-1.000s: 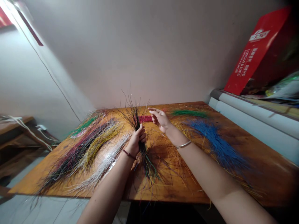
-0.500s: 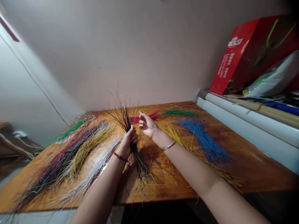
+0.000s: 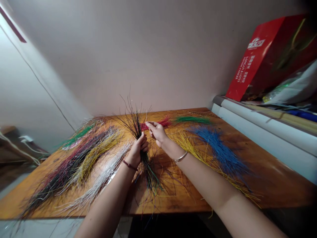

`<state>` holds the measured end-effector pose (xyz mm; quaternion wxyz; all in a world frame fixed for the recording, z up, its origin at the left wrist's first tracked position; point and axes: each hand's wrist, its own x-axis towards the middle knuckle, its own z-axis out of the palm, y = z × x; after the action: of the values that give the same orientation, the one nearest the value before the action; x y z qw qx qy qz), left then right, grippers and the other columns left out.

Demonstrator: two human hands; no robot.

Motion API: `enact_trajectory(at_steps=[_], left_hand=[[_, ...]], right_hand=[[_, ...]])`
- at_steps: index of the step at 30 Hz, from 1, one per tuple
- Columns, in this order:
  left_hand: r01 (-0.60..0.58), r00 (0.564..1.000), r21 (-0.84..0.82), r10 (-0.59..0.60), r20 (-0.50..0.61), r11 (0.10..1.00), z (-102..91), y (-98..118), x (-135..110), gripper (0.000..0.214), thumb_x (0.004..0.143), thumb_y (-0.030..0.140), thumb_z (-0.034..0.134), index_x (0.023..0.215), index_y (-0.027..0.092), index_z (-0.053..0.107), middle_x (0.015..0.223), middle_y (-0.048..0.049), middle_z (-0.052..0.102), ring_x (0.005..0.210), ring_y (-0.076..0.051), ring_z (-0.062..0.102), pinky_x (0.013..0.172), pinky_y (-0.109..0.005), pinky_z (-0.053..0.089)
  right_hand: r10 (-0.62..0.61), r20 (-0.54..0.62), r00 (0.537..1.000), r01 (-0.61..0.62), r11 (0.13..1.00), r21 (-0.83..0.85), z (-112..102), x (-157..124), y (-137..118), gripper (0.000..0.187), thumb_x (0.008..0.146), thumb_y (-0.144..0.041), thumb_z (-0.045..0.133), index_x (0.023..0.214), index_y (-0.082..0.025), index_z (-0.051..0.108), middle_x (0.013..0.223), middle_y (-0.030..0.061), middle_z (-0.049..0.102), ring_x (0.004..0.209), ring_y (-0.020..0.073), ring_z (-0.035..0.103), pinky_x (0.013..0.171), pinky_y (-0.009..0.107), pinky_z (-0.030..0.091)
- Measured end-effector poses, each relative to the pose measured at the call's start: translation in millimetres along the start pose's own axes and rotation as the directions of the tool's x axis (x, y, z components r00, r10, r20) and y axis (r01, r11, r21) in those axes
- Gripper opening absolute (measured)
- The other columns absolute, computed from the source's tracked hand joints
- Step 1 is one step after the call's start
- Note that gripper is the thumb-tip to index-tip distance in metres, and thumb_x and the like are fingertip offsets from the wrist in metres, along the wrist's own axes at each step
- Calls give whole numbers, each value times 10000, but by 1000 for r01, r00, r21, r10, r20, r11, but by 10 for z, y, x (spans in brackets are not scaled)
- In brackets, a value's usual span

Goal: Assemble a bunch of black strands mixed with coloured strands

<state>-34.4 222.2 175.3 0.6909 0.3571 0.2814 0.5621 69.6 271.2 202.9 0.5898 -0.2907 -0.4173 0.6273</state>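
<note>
My left hand (image 3: 139,149) is wrapped round an upright bundle of thin wires (image 3: 135,124), mostly black, with green, yellow and blue ends showing below the fist. Just right of the bundle's upper part, my right hand (image 3: 157,133) has its thumb and forefinger pinched together on a single thin wire (image 3: 146,116), which looks pale. Behind the hands lies a pile of red wires (image 3: 163,122). White wires (image 3: 99,186) are spread left of my left forearm, and yellow wires (image 3: 184,142) lie beside my right wrist.
The wooden table (image 3: 178,203) also bears blue wires (image 3: 220,150) and green wires (image 3: 192,119) on the right. Yellow wires (image 3: 96,155) and black wires (image 3: 47,191) lie on the left. A red box (image 3: 257,56) and long white rolls (image 3: 260,135) stand along the right edge.
My right hand's fingers have gone from apart to pinched, beside the top of the bundle. My left hand keeps its hold; the view has shifted slightly.
</note>
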Motion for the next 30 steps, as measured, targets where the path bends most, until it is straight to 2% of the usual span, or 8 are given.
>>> enact_trajectory(at_steps=[7, 14, 17, 23, 27, 30], left_hand=[[-14, 1000, 2, 14, 5, 1000, -10, 1, 9, 445, 717, 431, 680, 621, 168, 334, 534, 90, 167, 391, -25, 139, 342, -156, 165], [-17, 999, 8, 17, 34, 1000, -31, -13, 8, 460, 735, 442, 660, 604, 167, 315, 533, 87, 174, 394, -25, 141, 346, -160, 164], [4, 1000, -6, -3, 15, 1000, -20, -8, 8, 474, 735, 439, 660, 592, 169, 298, 524, 89, 167, 388, -23, 139, 342, -159, 158], [-8, 1000, -48, 8, 6, 999, 1, -8, 3, 345, 734, 385, 678, 700, 163, 417, 529, 96, 177, 381, -23, 139, 335, -149, 140], [-26, 1000, -43, 26, 11, 999, 15, -10, -7, 385, 728, 374, 685, 648, 163, 373, 526, 92, 198, 382, -19, 163, 336, -147, 161], [-23, 1000, -40, 23, 14, 999, 22, -5, -13, 401, 735, 373, 678, 627, 167, 351, 518, 91, 198, 378, -19, 160, 335, -148, 170]], right_hand=[[-23, -37, 999, 23, 1000, 12, -1, 9, 20, 376, 561, -410, 747, 813, -160, 624, 479, -98, 434, 369, 19, 287, 356, 177, 188], [-124, -162, 979, 128, 992, 16, 46, -24, -2, 329, 575, -393, 744, 727, -157, 573, 526, -81, 467, 395, 18, 270, 375, 195, 210], [-159, -157, 975, 162, 987, 3, 57, -49, -30, 301, 603, -377, 722, 714, -170, 531, 550, -80, 472, 406, 23, 302, 383, 190, 230], [-242, -133, 961, 240, 970, -34, 47, -56, -29, 279, 625, -364, 705, 744, -170, 543, 653, -48, 552, 430, 27, 357, 403, 191, 287], [-240, -150, 959, 232, 970, -70, 34, -40, -9, 320, 640, -401, 694, 822, -151, 616, 764, 9, 617, 471, 36, 386, 417, 196, 307], [-237, -165, 958, 228, 971, -67, 22, -19, 4, 312, 650, -402, 689, 819, -151, 616, 698, -6, 590, 462, 37, 380, 415, 192, 303]])
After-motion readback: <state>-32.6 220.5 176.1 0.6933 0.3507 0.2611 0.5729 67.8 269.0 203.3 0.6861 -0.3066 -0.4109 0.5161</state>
